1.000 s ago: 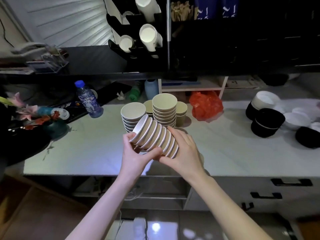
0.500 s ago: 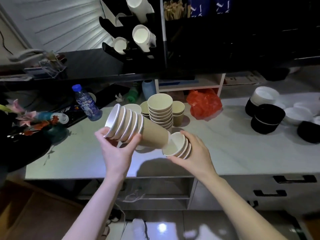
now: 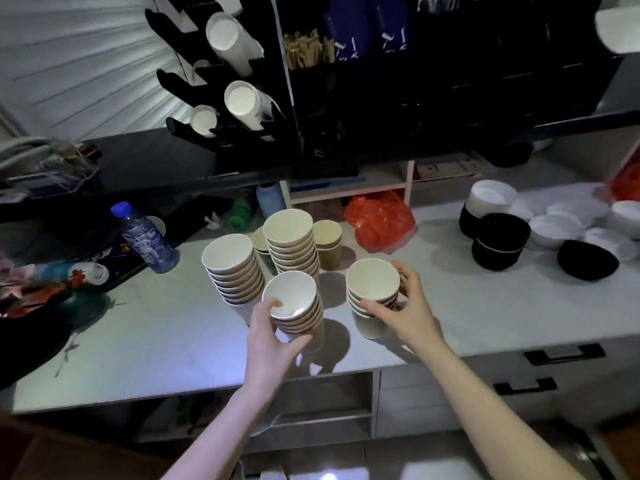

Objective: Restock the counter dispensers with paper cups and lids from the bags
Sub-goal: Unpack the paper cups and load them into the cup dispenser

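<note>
My left hand (image 3: 273, 336) grips a stack of several paper cups (image 3: 294, 303) standing upright at the counter's front. My right hand (image 3: 405, 306) holds a shorter stack of paper cups (image 3: 372, 289) upright just to the right. Behind them stand more cup stacks: one at the left (image 3: 232, 265), a taller one (image 3: 291, 237) in the middle and a short brown one (image 3: 327, 242). The black cup dispenser rack (image 3: 225, 109) on the upper shelf holds white cups (image 3: 240, 98) in its angled tubes.
A red plastic bag (image 3: 379, 220) lies behind the stacks. Black and white lids and bowls (image 3: 502, 237) sit at the right. A water bottle (image 3: 145, 237) and flowers (image 3: 38, 285) stand at the left. The white counter (image 3: 156, 341) has drawers below with black handles (image 3: 564, 355).
The single tilted stack was pulled apart into two. Both hands turned their stacks upright and lowered them to the counter, left stack in front, right stack beside it.
</note>
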### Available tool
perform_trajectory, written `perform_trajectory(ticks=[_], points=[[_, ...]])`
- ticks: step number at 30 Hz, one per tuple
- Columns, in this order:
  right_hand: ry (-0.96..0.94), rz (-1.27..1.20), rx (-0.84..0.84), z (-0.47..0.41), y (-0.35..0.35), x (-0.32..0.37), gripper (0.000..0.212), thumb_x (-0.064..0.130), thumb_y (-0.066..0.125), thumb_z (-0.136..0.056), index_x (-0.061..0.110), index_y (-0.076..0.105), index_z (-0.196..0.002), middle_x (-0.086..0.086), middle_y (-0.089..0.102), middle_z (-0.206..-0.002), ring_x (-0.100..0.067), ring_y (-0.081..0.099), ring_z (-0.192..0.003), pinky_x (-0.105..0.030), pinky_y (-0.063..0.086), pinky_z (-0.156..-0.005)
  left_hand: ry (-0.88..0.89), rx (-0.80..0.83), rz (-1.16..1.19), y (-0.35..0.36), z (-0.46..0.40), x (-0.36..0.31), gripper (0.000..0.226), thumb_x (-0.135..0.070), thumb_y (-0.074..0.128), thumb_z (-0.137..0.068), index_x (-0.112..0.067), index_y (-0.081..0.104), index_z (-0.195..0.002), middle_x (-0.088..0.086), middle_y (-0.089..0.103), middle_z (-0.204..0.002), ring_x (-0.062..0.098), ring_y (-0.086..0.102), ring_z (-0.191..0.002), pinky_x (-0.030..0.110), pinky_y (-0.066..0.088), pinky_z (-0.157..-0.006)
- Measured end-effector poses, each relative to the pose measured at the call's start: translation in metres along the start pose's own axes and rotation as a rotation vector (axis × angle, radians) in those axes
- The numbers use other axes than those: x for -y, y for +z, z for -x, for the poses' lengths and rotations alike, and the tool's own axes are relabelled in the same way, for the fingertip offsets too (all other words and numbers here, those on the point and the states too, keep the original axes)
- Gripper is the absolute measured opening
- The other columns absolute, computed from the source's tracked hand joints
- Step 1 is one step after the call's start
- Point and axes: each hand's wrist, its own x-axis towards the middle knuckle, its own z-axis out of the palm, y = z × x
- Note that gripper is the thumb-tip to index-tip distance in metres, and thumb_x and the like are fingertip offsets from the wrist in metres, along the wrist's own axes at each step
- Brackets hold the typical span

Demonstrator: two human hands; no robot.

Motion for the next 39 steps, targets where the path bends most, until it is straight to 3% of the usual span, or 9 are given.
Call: perform_trajectory(ticks=[4, 9, 11, 14, 20, 24, 30, 34, 39], points=[[0.073, 0.011, 0.068, 0.006, 0.006, -0.011, 0.106, 0.007, 0.089, -0.061, 0.029, 0.027, -0.145, 0.01, 0.042, -0.137, -0.008, 0.04, -0.125, -0.026, 0.037, -0.099, 0.069, -0.006, -0.024, 0.003, -0.007, 0.0, 0.08, -0.017, 0.091, -0.061, -0.033, 0.039, -0.12, -0.005, 0.043, -0.123, 0.011, 0.046, -0.113, 0.044, 0.05, -0.093], [0.163, 0.039, 0.031, 0.008, 0.014, -0.018, 0.076, 0.004, 0.084, -0.067, 0.014, 0.045, -0.131, 0.005, 0.056, -0.11, -0.016, 0.058, -0.109, -0.002, 0.044, -0.062, 0.133, -0.037, -0.023, -0.011, -0.005, -0.019, 0.082, -0.03, 0.09, -0.064, -0.028, 0.045, -0.132, -0.002, 0.032, -0.145, 0.003, 0.031, -0.135, 0.014, 0.034, -0.106], [0.162, 0.037, 0.008, 0.01, 0.011, -0.007, 0.07, 0.005, 0.083, -0.069, 0.016, 0.046, -0.127, 0.004, 0.055, -0.106, -0.002, 0.058, -0.086, -0.001, 0.042, -0.051, 0.215, -0.086, -0.036, -0.025, -0.007, -0.033, 0.079, -0.033, 0.087, -0.067, -0.017, 0.048, -0.133, 0.005, 0.036, -0.146, 0.014, 0.032, -0.14, 0.019, 0.031, -0.11], [0.029, 0.032, -0.075, 0.007, 0.002, 0.015, 0.066, 0.011, 0.084, -0.069, 0.026, 0.047, -0.122, 0.005, 0.054, -0.116, 0.006, 0.053, -0.09, -0.001, 0.045, -0.063, 0.315, -0.118, 0.016, -0.049, -0.021, -0.058, 0.067, -0.035, 0.077, -0.073, -0.015, 0.051, -0.131, 0.002, 0.049, -0.138, 0.021, 0.045, -0.132, 0.036, 0.04, -0.107], [-0.279, 0.073, -0.001, -0.013, 0.011, 0.104, 0.085, 0.032, 0.087, -0.061, 0.047, 0.041, -0.132, 0.029, 0.048, -0.123, 0.011, 0.048, -0.113, -0.016, 0.042, -0.086, 0.366, 0.175, 0.204, -0.077, -0.087, -0.121, 0.064, -0.039, 0.076, -0.073, -0.036, 0.05, -0.131, -0.013, 0.042, -0.143, 0.014, 0.04, -0.137, 0.023, 0.047, -0.098], [-0.404, 0.023, -0.01, -0.027, 0.031, 0.156, 0.091, 0.051, 0.088, -0.053, 0.052, 0.037, -0.127, 0.03, 0.049, -0.123, 0.005, 0.05, -0.115, -0.023, 0.045, -0.087, 0.298, 0.033, 0.478, -0.091, -0.134, -0.133, 0.039, -0.028, 0.083, -0.067, -0.027, 0.066, -0.102, -0.003, 0.065, -0.118, 0.017, 0.061, -0.114, 0.032, 0.056, -0.086], [-0.686, 0.097, -0.174, -0.067, 0.088, 0.204, 0.077, 0.019, 0.088, -0.059, 0.046, 0.049, -0.12, 0.018, 0.049, -0.126, -0.011, 0.053, -0.117, -0.033, 0.053, -0.087, 0.126, -0.141, 0.666, -0.14, -0.212, -0.111, 0.025, -0.039, 0.076, -0.079, -0.024, 0.067, -0.097, 0.003, 0.073, -0.098, 0.026, 0.069, -0.098, 0.049, 0.055, -0.089], [-0.827, 0.187, -0.277, -0.101, 0.131, 0.244, 0.072, 0.014, 0.088, -0.064, 0.038, 0.055, -0.123, 0.019, 0.052, -0.124, -0.009, 0.053, -0.117, -0.012, 0.05, -0.08, 0.185, -0.159, 0.461, -0.17, -0.267, -0.067, 0.023, -0.036, 0.067, -0.087, -0.033, 0.063, -0.11, -0.012, 0.07, -0.107, 0.006, 0.064, -0.105, 0.037, 0.051, -0.095], [-0.906, 0.392, -0.215, -0.151, 0.182, 0.294, 0.065, 0.011, 0.081, -0.071, 0.031, 0.055, -0.127, 0.014, 0.051, -0.125, -0.011, 0.051, -0.12, -0.03, 0.053, -0.087, 0.279, -0.225, 0.031, -0.203, -0.34, 0.005, 0.047, -0.023, 0.075, -0.08, -0.029, 0.058, -0.123, -0.021, 0.05, -0.131, -0.002, 0.046, -0.122, 0.025, 0.04, -0.102]])
